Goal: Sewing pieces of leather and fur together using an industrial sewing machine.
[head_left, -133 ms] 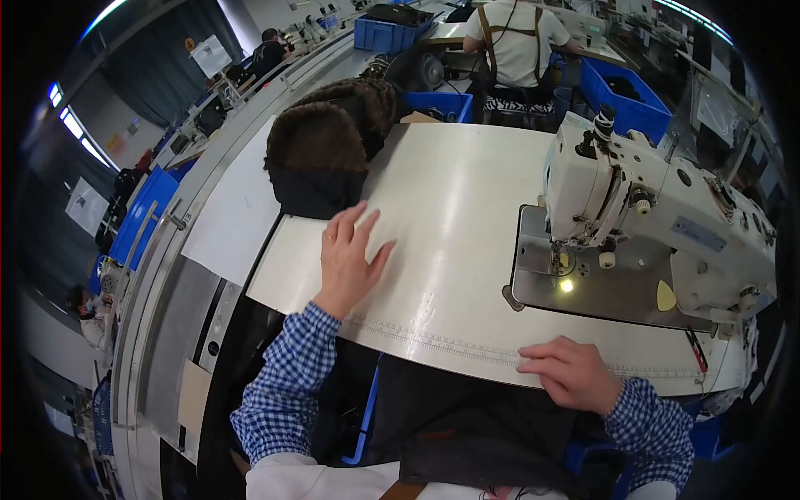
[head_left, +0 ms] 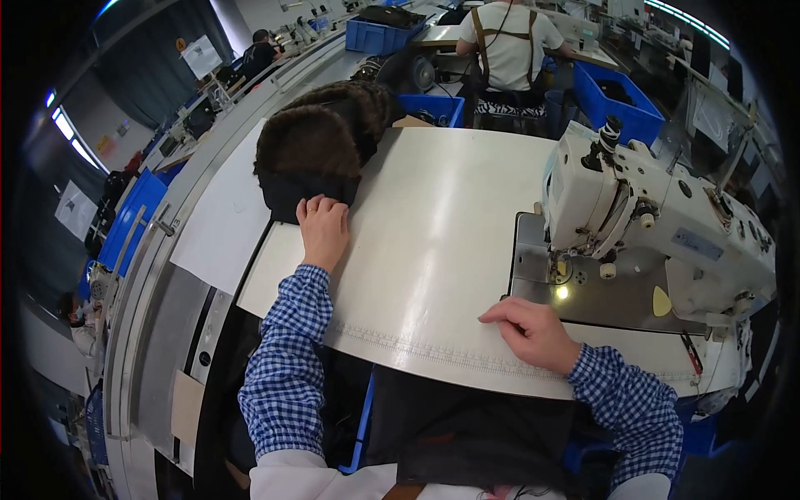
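My left hand reaches to the near edge of a piece of black cloth with brown fur, part of a fur pile at the table's far left. Its fingers are drawn together and bent over the black cloth; the thumb is hidden. Over the front part of the white table, my right hand points leftward, index finger stretched out and the others loosely curled, holding nothing. It is close to the left front corner of the metal bed of a white sewing machine, whose lamp lights the needle area.
A printed ruler scale runs along the table's front edge. Red-handled snips lie at the right. Dark cloth covers my lap. Beyond the table are a blue bin and a seated person with their back to me.
My left hand has moved forward and left onto the black cloth, its spread fingers coming together. The right hand has lifted away from the table's front edge, up and leftward.
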Tool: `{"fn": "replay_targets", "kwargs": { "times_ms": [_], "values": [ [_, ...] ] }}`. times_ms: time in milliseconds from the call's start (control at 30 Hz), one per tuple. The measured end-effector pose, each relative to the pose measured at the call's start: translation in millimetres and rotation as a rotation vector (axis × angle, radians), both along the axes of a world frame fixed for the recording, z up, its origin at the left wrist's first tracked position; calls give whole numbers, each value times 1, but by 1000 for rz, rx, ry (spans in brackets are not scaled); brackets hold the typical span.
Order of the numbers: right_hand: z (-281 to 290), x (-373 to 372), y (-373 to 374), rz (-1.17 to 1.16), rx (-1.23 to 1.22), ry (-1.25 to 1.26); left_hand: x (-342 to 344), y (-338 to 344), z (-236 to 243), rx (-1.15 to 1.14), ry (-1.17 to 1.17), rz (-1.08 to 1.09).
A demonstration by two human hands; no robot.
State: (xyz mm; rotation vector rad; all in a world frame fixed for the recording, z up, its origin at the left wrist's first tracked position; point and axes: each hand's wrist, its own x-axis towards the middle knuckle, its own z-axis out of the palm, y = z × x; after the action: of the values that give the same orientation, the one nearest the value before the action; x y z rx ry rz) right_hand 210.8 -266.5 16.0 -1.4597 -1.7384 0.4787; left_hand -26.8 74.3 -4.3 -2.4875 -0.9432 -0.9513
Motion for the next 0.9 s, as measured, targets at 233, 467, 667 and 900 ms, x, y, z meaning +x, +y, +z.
{"fn": "replay_targets", "kwargs": {
  "times_ms": [233,467,667,900],
  "values": [
    [-9,13,-1,-54,60,126,24,-92,3,-416,-186,-478],
    [7,17,41,90,366,-304,57,-211,-2,-354,116,-866],
    [6,27,42,141,221,-418,12,-297,-20,-206,-229,-960],
    [5,28,39,103,133,-514,-165,-293,-95,-655,385,14]
  ]
}}
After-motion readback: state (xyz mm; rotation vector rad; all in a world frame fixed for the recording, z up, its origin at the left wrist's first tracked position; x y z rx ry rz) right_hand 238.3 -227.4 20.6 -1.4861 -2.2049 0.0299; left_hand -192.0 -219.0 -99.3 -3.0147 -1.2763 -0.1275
